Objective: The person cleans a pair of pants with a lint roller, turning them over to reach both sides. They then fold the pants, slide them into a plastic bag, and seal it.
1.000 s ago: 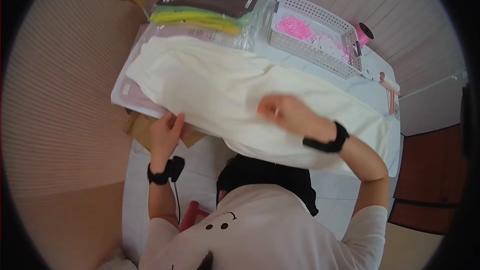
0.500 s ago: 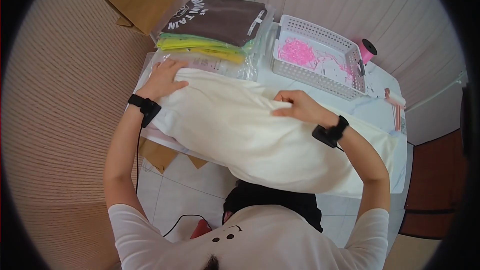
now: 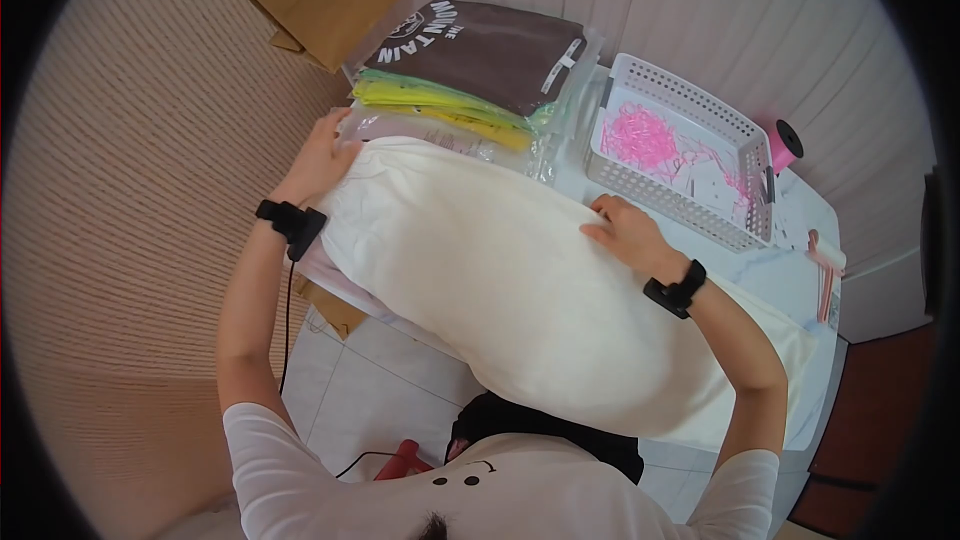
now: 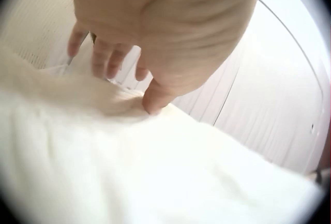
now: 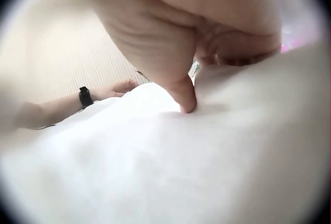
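Observation:
A long cream-white garment point(image 3: 490, 280), gathered at its left end, lies across the table and hangs over the near edge. My left hand point(image 3: 322, 162) is at its far left corner. In the left wrist view, that hand's thumb point(image 4: 155, 99) touches the cloth while the spread fingers point(image 4: 106, 61) reach past the edge. At the far edge, right of the middle, my right hand point(image 3: 632, 236) grips the cloth. Its thumb point(image 5: 185, 97) presses on top in the right wrist view, with the curled fingers partly hidden behind.
Bagged folded clothes point(image 3: 480, 50), brown on top with yellow below, are stacked at the back left. A white perforated basket point(image 3: 680, 200) holds pink shreds. Beside it are a pink spool point(image 3: 785, 143) and a lint roller point(image 3: 826, 252). Brown paper point(image 3: 320, 0) leans at the wall.
My left hand has gone from the near edge to the far left corner. The right hand has settled on the far edge, and the garment now lies smoother and fuller.

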Demonstrator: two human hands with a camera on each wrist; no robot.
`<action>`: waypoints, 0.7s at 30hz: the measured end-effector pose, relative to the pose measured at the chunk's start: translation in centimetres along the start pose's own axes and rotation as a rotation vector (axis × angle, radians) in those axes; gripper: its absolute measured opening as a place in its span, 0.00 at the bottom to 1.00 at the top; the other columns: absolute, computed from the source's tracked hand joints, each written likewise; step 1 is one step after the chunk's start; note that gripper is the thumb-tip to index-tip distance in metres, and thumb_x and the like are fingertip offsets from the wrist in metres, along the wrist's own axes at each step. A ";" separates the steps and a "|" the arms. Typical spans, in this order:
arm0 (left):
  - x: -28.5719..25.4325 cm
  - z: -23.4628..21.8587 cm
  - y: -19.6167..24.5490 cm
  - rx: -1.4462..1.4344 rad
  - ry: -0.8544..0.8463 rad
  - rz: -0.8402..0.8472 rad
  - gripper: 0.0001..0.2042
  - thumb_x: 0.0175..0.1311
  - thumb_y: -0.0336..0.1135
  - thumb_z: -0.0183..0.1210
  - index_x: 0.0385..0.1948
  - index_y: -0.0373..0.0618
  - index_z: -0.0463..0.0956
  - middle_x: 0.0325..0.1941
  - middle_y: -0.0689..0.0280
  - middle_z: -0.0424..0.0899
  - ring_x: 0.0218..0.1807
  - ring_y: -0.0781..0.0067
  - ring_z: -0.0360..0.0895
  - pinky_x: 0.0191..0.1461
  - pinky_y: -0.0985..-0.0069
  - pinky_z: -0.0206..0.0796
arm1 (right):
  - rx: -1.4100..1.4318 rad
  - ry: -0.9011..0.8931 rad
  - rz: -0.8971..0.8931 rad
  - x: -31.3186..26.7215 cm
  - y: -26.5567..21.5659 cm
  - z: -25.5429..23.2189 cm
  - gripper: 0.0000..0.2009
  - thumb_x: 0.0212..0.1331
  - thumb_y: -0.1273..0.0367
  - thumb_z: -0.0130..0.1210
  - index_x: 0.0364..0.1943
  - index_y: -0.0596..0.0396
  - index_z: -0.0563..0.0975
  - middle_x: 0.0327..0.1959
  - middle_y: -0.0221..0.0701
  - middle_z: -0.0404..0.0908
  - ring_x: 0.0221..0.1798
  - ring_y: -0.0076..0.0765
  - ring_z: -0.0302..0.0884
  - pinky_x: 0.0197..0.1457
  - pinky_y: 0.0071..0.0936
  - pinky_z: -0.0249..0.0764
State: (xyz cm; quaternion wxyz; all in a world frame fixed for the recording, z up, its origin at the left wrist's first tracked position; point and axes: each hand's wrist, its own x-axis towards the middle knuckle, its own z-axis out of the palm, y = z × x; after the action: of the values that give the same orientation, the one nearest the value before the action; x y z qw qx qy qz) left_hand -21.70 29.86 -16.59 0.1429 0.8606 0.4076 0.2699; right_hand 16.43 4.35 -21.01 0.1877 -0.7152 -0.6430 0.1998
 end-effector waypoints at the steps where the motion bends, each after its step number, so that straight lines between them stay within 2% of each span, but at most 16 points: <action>1: 0.0 -0.9 -0.8 -0.029 0.020 -0.083 0.22 0.60 0.40 0.59 0.53 0.38 0.70 0.45 0.50 0.79 0.50 0.58 0.77 0.52 0.66 0.67 | -0.067 0.080 -0.067 -0.4 0.2 -0.4 0.16 0.55 0.64 0.59 0.45 0.57 0.73 0.42 0.41 0.75 0.44 0.51 0.74 0.45 0.41 0.72; 2: -0.2 -1.7 -1.6 -0.055 0.043 -0.168 0.24 0.59 0.42 0.59 0.54 0.37 0.70 0.45 0.48 0.79 0.51 0.58 0.77 0.53 0.66 0.66 | -0.131 0.160 -0.138 -0.9 0.3 -0.7 0.16 0.54 0.66 0.60 0.45 0.57 0.73 0.43 0.41 0.75 0.45 0.51 0.73 0.45 0.41 0.72; 3: -0.8 -2.7 -1.4 -0.048 -0.055 -0.299 0.26 0.59 0.44 0.60 0.54 0.35 0.70 0.45 0.48 0.79 0.52 0.57 0.77 0.54 0.66 0.66 | -0.192 0.241 -0.215 -1.3 -0.1 -0.9 0.16 0.52 0.67 0.61 0.45 0.57 0.73 0.43 0.41 0.74 0.45 0.51 0.72 0.45 0.41 0.71; 5: -1.8 -5.3 -0.7 -0.037 -0.242 -0.560 0.30 0.57 0.49 0.61 0.53 0.33 0.70 0.47 0.46 0.78 0.53 0.56 0.76 0.55 0.66 0.66 | -0.194 0.235 -0.317 -1.9 -1.9 -1.5 0.18 0.49 0.70 0.63 0.45 0.57 0.73 0.44 0.40 0.72 0.47 0.50 0.69 0.47 0.41 0.70; 8: -3.3 -4.8 0.4 0.131 -0.501 -0.571 0.31 0.51 0.50 0.64 0.51 0.31 0.72 0.46 0.46 0.79 0.51 0.55 0.77 0.55 0.67 0.66 | -0.080 0.176 -0.452 -2.3 -5.1 -0.6 0.19 0.49 0.70 0.63 0.46 0.58 0.73 0.45 0.40 0.71 0.49 0.49 0.69 0.49 0.40 0.69; 10: -4.5 -4.1 0.2 0.106 -0.386 -0.420 0.27 0.50 0.46 0.65 0.47 0.34 0.73 0.46 0.48 0.78 0.49 0.57 0.77 0.52 0.67 0.67 | -0.047 0.158 -0.549 -1.9 -7.8 0.2 0.20 0.48 0.70 0.64 0.47 0.58 0.72 0.46 0.40 0.71 0.50 0.49 0.69 0.50 0.39 0.69; 13: -5.8 -4.1 0.6 0.123 -0.252 -0.190 0.20 0.47 0.38 0.65 0.41 0.38 0.74 0.46 0.52 0.77 0.46 0.57 0.76 0.48 0.67 0.66 | -0.011 0.151 -0.592 0.8 -10.5 0.7 0.21 0.49 0.69 0.63 0.48 0.58 0.72 0.47 0.41 0.70 0.52 0.50 0.68 0.53 0.38 0.68; 17: -7.9 -4.1 3.2 0.071 -0.156 0.179 0.15 0.44 0.30 0.64 0.36 0.43 0.73 0.46 0.59 0.74 0.45 0.57 0.74 0.48 0.63 0.62 | 0.089 0.262 -0.691 7.3 -13.9 1.7 0.24 0.50 0.64 0.63 0.51 0.57 0.70 0.53 0.45 0.68 0.54 0.49 0.67 0.57 0.40 0.65; 18: -8.6 -3.8 3.9 0.066 -0.120 0.230 0.15 0.44 0.28 0.62 0.36 0.43 0.73 0.43 0.62 0.76 0.46 0.58 0.74 0.57 0.59 0.58 | 0.099 0.293 -0.704 8.9 -14.9 2.2 0.26 0.51 0.63 0.63 0.53 0.57 0.69 0.55 0.46 0.67 0.55 0.49 0.66 0.59 0.40 0.64; 19: -9.3 -3.8 4.6 0.141 -0.132 0.259 0.15 0.44 0.27 0.62 0.37 0.43 0.73 0.41 0.62 0.77 0.46 0.59 0.74 0.59 0.58 0.56 | 0.108 0.323 -0.718 10.0 -15.6 2.7 0.28 0.51 0.62 0.63 0.56 0.57 0.68 0.58 0.47 0.65 0.57 0.50 0.66 0.61 0.40 0.62; 21: -10.7 -4.2 5.8 0.290 -0.154 0.307 0.15 0.45 0.26 0.61 0.38 0.44 0.73 0.39 0.62 0.78 0.46 0.62 0.75 0.64 0.54 0.52 | 0.031 0.259 -0.750 11.1 -16.8 3.8 0.26 0.51 0.62 0.63 0.54 0.56 0.70 0.56 0.45 0.69 0.57 0.49 0.67 0.62 0.41 0.61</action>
State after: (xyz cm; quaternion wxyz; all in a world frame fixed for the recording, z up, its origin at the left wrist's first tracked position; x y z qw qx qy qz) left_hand -26.13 17.99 -14.25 0.0055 0.9420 0.2945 0.1606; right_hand 1.25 17.15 -15.94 0.3379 -0.4472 -0.8274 0.0353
